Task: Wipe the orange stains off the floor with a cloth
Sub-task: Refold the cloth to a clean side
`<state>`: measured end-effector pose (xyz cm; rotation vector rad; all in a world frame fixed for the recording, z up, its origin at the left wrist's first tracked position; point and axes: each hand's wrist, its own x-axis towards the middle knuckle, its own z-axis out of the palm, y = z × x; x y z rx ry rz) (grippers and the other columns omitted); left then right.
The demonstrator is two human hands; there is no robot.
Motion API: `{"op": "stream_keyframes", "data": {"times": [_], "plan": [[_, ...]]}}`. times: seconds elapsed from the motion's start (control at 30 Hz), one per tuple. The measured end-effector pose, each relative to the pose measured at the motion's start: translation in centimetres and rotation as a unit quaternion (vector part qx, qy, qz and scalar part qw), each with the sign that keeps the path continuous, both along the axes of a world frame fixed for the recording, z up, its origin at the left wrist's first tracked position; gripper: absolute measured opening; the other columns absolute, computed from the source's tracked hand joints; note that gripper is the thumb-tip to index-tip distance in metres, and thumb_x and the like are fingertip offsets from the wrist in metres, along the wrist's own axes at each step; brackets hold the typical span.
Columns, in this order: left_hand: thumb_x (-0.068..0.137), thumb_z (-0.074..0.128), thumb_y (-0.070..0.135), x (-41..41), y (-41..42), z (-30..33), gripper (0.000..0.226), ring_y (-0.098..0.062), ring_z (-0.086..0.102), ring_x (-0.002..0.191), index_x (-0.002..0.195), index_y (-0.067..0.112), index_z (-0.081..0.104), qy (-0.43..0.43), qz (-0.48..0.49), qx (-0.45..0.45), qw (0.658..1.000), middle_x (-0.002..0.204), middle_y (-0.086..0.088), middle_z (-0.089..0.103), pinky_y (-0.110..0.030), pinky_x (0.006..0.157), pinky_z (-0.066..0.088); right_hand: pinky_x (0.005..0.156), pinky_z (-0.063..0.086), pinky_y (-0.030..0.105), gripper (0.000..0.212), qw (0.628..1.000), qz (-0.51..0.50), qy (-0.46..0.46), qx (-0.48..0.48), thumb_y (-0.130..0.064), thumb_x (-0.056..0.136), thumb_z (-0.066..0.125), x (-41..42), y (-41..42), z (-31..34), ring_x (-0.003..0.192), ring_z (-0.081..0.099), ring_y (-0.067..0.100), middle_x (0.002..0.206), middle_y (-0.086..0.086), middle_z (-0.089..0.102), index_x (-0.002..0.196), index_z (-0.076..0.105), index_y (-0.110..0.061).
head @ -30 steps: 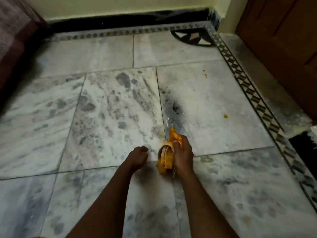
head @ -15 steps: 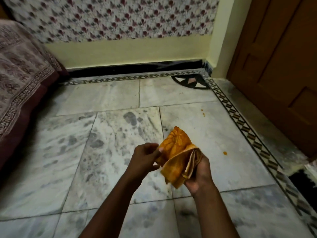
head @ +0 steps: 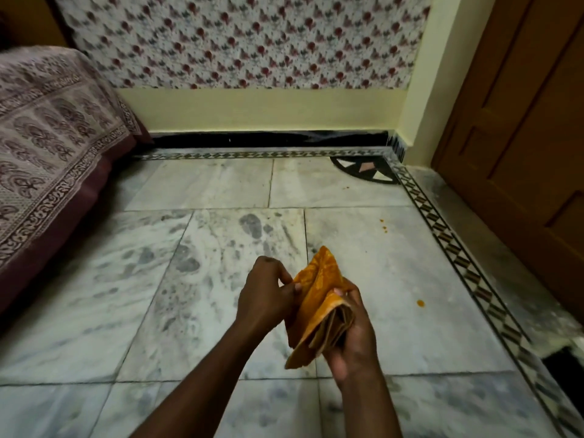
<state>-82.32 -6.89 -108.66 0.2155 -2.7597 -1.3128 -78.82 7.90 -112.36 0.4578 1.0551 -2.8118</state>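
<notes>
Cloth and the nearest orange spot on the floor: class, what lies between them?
Only bare marble floor lies between the cloth and the nearest orange spot, in the head view.

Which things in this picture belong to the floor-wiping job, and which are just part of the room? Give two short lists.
Belongs to the job:
orange cloth, folded
left hand and right hand, both holding it
orange spot and smaller orange specks
marble floor

Just there:
bed cover
wooden door
floral wall

No legible text, label, brand, number or sign found anywhere in frame. The wall covering (head: 246,39) and bedspread (head: 47,128) carry only ornamental prints.
</notes>
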Motion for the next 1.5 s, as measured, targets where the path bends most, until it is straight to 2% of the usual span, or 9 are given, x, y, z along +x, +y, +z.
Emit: {"op": "stream_keyframes", "data": {"times": [0.33, 0.57, 0.67, 0.8, 0.9, 1.03, 1.27, 1.37, 1.5], "plan": [[0.1, 0.058, 0.011, -0.3, -0.4, 0.3, 0.018, -0.027, 0.058, 0.071, 0.088, 0.02, 0.046, 0.085, 0.002, -0.051, 0.995, 0.08, -0.002, 0.06, -0.051, 0.063, 0.051, 0.07, 0.063, 0.039, 0.016, 0.987, -0.08, 0.015, 0.136, -0.003, 0.095, 0.067, -1.1, -0.9, -2.8, 0.089, 0.07, 0.032, 0.11, 0.021, 0.072, 0.108, 0.065, -0.012], [0.081, 0.05, 0.055, 1.1, 1.7, 3.0, 0.03, -0.015, 0.061, 0.075, 0.095, 0.029, 0.051, 0.185, -0.119, -0.237, 0.946, 0.084, 0.008, 0.062, -0.031, 0.059, 0.041, 0.084, 0.062, 0.052, 0.021, 0.927, -0.027, -0.185, 0.325, -0.018, 0.093, 0.07, -2.2, -1.4, -5.4, 0.092, 0.071, 0.041, 0.097, 0.016, 0.077, 0.076, 0.079, -0.026], [0.063, 0.088, 0.034, 1.0, 2.4, 1.9, 0.046, -0.011, 0.057, 0.063, 0.088, 0.03, 0.049, 0.253, -0.234, -0.344, 0.874, 0.076, 0.012, 0.057, -0.022, 0.051, 0.027, 0.094, 0.056, 0.057, 0.033, 0.968, -0.005, -0.188, 0.166, -0.013, 0.105, 0.052, -1.8, -2.1, -4.1, 0.101, 0.069, 0.045, 0.106, 0.031, 0.074, 0.083, 0.076, -0.006], [0.072, 0.079, 0.022, 1.3, 2.3, 0.5, 0.032, -0.015, 0.059, 0.067, 0.08, 0.028, 0.049, 0.244, -0.368, -0.342, 0.829, 0.073, 0.006, 0.054, -0.027, 0.047, 0.037, 0.113, 0.043, 0.054, 0.073, 0.982, 0.018, -0.163, -0.088, -0.061, 0.098, 0.051, -0.2, -1.2, -3.7, 0.117, 0.065, 0.046, 0.118, 0.032, 0.071, 0.121, 0.072, 0.006], [0.072, 0.07, 0.017, 2.1, 2.2, 0.4, 0.012, -0.014, 0.063, 0.067, 0.075, 0.026, 0.063, 0.197, -0.426, -0.33, 0.819, 0.071, 0.004, 0.064, -0.023, 0.052, 0.03, 0.1, 0.047, 0.044, 0.071, 0.983, 0.066, -0.125, -0.118, -0.067, 0.07, 0.077, -0.6, -0.5, -3.3, 0.094, 0.068, 0.035, 0.093, 0.021, 0.071, 0.097, 0.076, -0.001], [0.09, 0.057, 0.058, 2.5, 0.7, 0.0, 0.027, -0.005, 0.066, 0.077, 0.089, 0.034, 0.07, 0.078, -0.358, -0.246, 0.897, 0.08, 0.012, 0.072, -0.025, 0.064, 0.05, 0.084, 0.055, 0.042, 0.094, 0.98, 0.091, -0.177, -0.022, -0.05, 0.061, 0.091, -1.1, -0.7, -3.0, 0.101, 0.066, 0.038, 0.118, 0.029, 0.068, 0.13, 0.066, 0.009], [0.103, 0.049, 0.062, -0.3, -2.7, -0.9, 0.056, -0.024, 0.07, 0.078, 0.08, 0.017, 0.073, -0.069, 0.041, -0.036, 0.996, 0.078, -0.005, 0.073, -0.04, 0.076, 0.059, 0.075, 0.059, 0.048, 0.03, 0.986, 0.081, -0.143, 0.019, -0.031, 0.103, 0.06, -0.6, 0.3, -1.7, 0.098, 0.073, 0.044, 0.105, 0.025, 0.078, 0.116, 0.07, -0.005], [0.095, 0.044, 0.077, 0.1, -2.2, -1.0, 0.079, -0.032, 0.072, 0.098, 0.114, 0.005, 0.071, -0.28, 0.029, 0.228, 0.932, 0.111, -0.017, 0.075, -0.042, 0.087, 0.059, 0.078, 0.062, 0.048, 0.034, 0.987, 0.098, -0.121, 0.034, -0.025, 0.101, 0.06, -0.8, 0.2, -0.7, 0.1, 0.075, 0.042, 0.116, 0.027, 0.075, 0.125, 0.07, -0.003], [0.094, 0.049, 0.075, 0.2, -0.9, 0.0, 0.083, -0.046, 0.07, 0.095, 0.105, -0.005, 0.066, -0.321, 0.065, 0.432, 0.84, 0.09, -0.028, 0.078, -0.053, 0.08, 0.056, 0.085, 0.061, 0.054, 0.028, 0.987, 0.093, -0.091, 0.099, -0.015, 0.1, 0.062, -1.4, 0.0, 0.5, 0.103, 0.075, 0.044, 0.114, 0.026, 0.076, 0.124, 0.071, -0.003]]}}
